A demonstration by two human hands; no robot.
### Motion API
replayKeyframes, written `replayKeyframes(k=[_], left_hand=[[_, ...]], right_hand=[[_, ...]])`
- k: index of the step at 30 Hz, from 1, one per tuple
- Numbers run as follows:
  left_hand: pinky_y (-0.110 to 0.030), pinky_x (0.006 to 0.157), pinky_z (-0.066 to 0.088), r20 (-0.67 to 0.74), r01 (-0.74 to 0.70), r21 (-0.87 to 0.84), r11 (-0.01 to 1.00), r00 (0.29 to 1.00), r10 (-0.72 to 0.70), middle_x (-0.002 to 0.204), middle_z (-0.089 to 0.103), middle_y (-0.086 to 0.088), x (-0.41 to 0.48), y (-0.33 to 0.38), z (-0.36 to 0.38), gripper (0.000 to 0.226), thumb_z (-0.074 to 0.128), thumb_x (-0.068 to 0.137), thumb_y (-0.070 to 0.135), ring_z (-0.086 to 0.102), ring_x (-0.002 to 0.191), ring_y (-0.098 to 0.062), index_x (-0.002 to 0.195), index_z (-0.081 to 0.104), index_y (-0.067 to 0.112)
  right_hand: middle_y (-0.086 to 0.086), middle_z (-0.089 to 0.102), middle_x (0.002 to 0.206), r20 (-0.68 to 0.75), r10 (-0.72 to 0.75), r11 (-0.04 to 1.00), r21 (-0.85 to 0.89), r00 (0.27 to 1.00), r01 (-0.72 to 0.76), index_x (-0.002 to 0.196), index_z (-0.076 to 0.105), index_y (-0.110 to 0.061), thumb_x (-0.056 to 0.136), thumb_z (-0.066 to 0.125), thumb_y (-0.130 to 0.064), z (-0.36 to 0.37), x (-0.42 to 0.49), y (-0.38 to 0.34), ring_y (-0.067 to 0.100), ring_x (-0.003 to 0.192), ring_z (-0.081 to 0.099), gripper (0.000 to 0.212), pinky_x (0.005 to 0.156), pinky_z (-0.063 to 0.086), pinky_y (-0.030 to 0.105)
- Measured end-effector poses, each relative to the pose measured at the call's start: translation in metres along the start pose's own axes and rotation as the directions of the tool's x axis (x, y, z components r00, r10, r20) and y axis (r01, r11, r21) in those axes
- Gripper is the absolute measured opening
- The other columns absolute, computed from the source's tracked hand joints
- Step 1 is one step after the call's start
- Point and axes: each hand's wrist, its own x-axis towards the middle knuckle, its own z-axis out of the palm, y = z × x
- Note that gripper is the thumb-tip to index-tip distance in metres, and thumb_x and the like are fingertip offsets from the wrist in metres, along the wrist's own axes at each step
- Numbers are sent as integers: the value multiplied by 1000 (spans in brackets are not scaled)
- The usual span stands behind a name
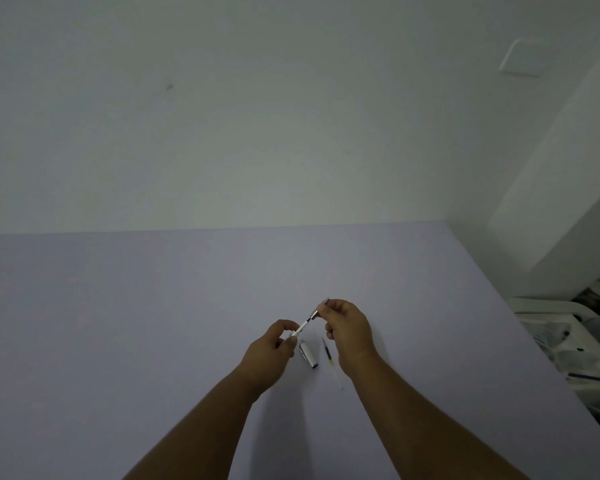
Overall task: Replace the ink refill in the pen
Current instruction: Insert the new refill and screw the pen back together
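Observation:
My left hand (274, 344) pinches the lower end of a thin white and black pen part (305, 322) that slants up to the right. My right hand (347, 327) grips its upper end, where a small silver tip pokes out past the fingers. Both hands hover just above the lilac table (153, 323). Between the hands, flat on the table, lies a silver pen barrel piece (308, 354). Right of it lies a slim ink refill (329, 355) with a dark upper section, a yellowish band and a clear tail.
A white wall rises behind the table's far edge. Off the table's right edge stands a white rack (565, 327) crowded with assorted items, including a blue pen-like stick (593, 378).

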Motion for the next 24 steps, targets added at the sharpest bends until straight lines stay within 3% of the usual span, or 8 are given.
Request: replayKeyframes(k=[6, 13, 19, 24], left_hand=[[-28, 70, 49, -27, 2, -14, 1000, 1000, -2, 83, 63, 0, 0, 4, -2, 11, 42, 96, 31, 57, 76, -16, 102, 51, 31], [-22, 66, 45, -21, 2, -66, 998, 1000, -3, 81, 62, 5, -3, 12, -5, 21, 43, 96, 36, 53, 70, -9, 102, 58, 23], [-24, 68, 44, -38, -20, -62, 998, 999, 18, 79, 61, 4, -3, 18, -4, 18, 46, 96, 32, 52, 70, -8, 96, 59, 20], [-24, 67, 43, -53, -43, -65, 997, 998, 40, 79, 61, 3, -1, 24, -2, 15, 46, 96, 30, 50, 69, -11, 93, 57, 20]], right_hand=[[5, 70, 90, 118, 30, 999, -21, 993, -27, 98, 69, -20, 87, 61, -14, 3, -6, -1, 12, 60, 48, 14, 56, 45, 23], [1, 69, 84, 251, 42, 996, -90, 967, -19, 90, 71, -26, 88, 60, -16, 0, -7, -4, 11, 61, 52, 15, 58, 46, 24], [-3, 70, 77, 232, 36, 985, -173, 972, 5, 81, 69, -20, 82, 67, -28, 0, -8, -9, 11, 61, 51, 8, 58, 45, 24], [1, 66, 81, 231, 42, 993, -113, 972, -16, 85, 66, -16, 84, 65, -25, 4, -6, -12, 13, 58, 47, 9, 55, 43, 24]])
